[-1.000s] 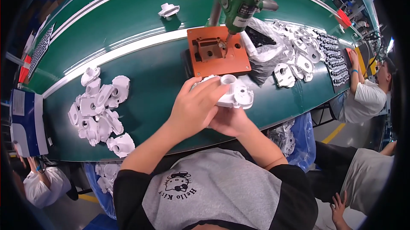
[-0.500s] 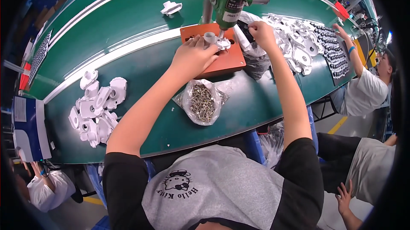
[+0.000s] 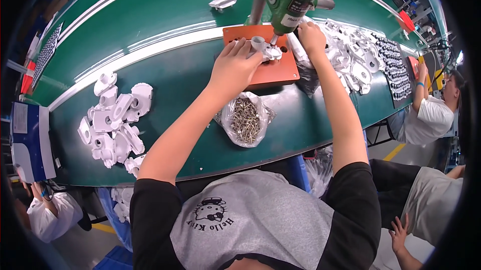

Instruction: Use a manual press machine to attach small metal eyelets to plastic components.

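My left hand point(image 3: 235, 60) grips a white plastic part point(image 3: 271, 53) with a round collar, set on an orange fixture block point(image 3: 274, 73). Over it stands a green bench press point(image 3: 289, 4), its thin metal tip meeting the part as far as I can see. Just right of the press head, my right hand point(image 3: 312, 39) is closed, fingers curled beside a clear plastic bag point(image 3: 299, 49) with dark contents. Whatever its fingertips hold is hidden. In front of the block sits an open bag of metal screws or pins point(image 3: 244, 121).
White plastic parts point(image 3: 112, 119) lie piled at left, and more point(image 3: 356, 59) at right. Beyond those are rows of small black pieces point(image 3: 393, 64). A single white part point(image 3: 222, 1) rests at the back. A co-worker point(image 3: 433, 114) sits at far right; other people are nearby.
The whole view has shifted, so the bench things appear farther right. My right hand is closer to the block. The co-worker's hand at far right has drawn back from the black pieces.
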`<action>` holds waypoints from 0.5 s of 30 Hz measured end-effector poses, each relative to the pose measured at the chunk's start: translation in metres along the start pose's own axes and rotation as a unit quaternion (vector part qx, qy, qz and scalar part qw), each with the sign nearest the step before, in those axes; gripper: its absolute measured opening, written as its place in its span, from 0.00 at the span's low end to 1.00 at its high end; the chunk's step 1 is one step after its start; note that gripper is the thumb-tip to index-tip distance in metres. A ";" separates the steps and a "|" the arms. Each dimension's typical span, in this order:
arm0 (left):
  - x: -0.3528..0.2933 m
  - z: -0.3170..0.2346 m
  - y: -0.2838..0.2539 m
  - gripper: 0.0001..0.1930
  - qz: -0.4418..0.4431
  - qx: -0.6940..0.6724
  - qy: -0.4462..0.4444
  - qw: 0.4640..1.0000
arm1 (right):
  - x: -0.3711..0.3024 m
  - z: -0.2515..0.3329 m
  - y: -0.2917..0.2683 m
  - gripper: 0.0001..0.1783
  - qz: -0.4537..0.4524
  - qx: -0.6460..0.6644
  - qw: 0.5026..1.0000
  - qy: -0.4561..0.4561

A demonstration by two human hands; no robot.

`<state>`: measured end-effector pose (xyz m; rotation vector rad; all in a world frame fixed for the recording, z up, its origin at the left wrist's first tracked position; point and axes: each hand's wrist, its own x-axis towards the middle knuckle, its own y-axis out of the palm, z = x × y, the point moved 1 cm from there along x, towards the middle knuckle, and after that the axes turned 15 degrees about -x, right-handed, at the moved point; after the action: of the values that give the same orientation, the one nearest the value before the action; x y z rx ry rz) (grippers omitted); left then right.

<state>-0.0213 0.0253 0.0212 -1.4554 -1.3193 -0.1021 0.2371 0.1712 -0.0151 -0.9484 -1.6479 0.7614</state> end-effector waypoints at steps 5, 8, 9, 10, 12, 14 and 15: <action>-0.005 0.001 0.001 0.05 -0.003 -0.020 0.002 1.000 | -0.002 -0.009 -0.003 0.11 -0.043 0.067 0.996 0.035; -0.003 0.000 0.002 0.06 0.012 -0.021 -0.014 1.000 | -0.005 -0.015 -0.030 0.08 -0.139 0.212 0.967 -0.008; -0.002 -0.001 0.004 0.08 0.026 -0.014 -0.016 0.999 | -0.009 -0.011 -0.043 0.07 -0.107 0.302 0.947 0.031; -0.002 -0.003 0.002 0.08 0.026 -0.013 -0.018 0.999 | -0.015 -0.002 -0.058 0.07 -0.106 0.303 0.946 0.030; -0.006 -0.008 -0.003 0.13 0.033 -0.013 -0.020 0.999 | -0.027 0.018 -0.080 0.05 0.012 0.532 0.845 0.058; -0.012 -0.005 -0.005 0.16 0.028 -0.021 -0.018 0.999 | -0.040 0.033 -0.093 0.06 0.112 0.549 0.824 0.083; -0.014 -0.003 -0.005 0.20 0.027 -0.032 -0.011 0.999 | -0.045 0.040 -0.094 0.07 0.099 0.552 0.826 0.061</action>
<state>-0.0285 0.0130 0.0162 -1.5481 -1.3045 -0.0938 0.1850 0.0855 0.0330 -0.2883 -0.7275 1.5155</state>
